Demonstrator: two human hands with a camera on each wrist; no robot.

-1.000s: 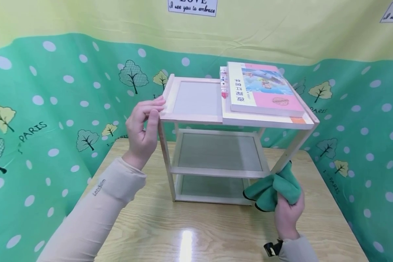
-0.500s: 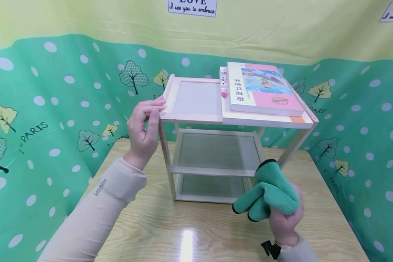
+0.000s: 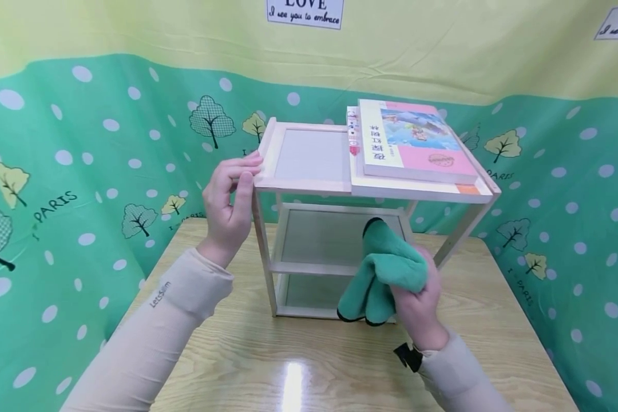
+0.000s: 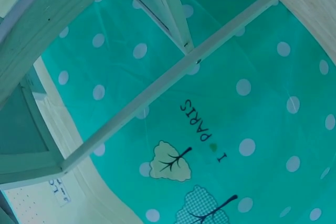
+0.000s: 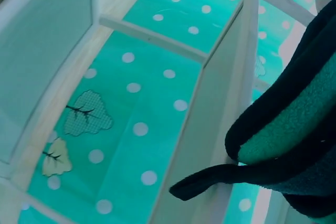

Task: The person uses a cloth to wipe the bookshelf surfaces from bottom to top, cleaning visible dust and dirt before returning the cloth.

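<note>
A small whitish wooden three-tier shelf rack (image 3: pixel 314 268) stands on the table in the head view. At its top left front corner, my left hand (image 3: pixel 226 203) grips the edge, fingers over the side rail and thumb at the front. My right hand (image 3: pixel 421 300) holds a bunched green cloth (image 3: pixel 391 263) with black edging in front of the middle shelf, overlapping its front rail. In the right wrist view the cloth's black-edged folds (image 5: pixel 294 129) overlap a shelf rail. The left wrist view shows the rack's slats and a post (image 4: pixel 136 106), but no hand.
A pink-and-white book (image 3: pixel 422 137) lies on a larger book (image 3: pixel 417 190) at the right of the top shelf. The light wood table (image 3: pixel 237 355) reflects a bright light. A green and yellow patterned curtain (image 3: pixel 108 171) hangs behind and at both sides.
My right hand has moved the cloth from the rack's right front post leftward and up, to the middle shelf's front. My left hand stays at the top left corner.
</note>
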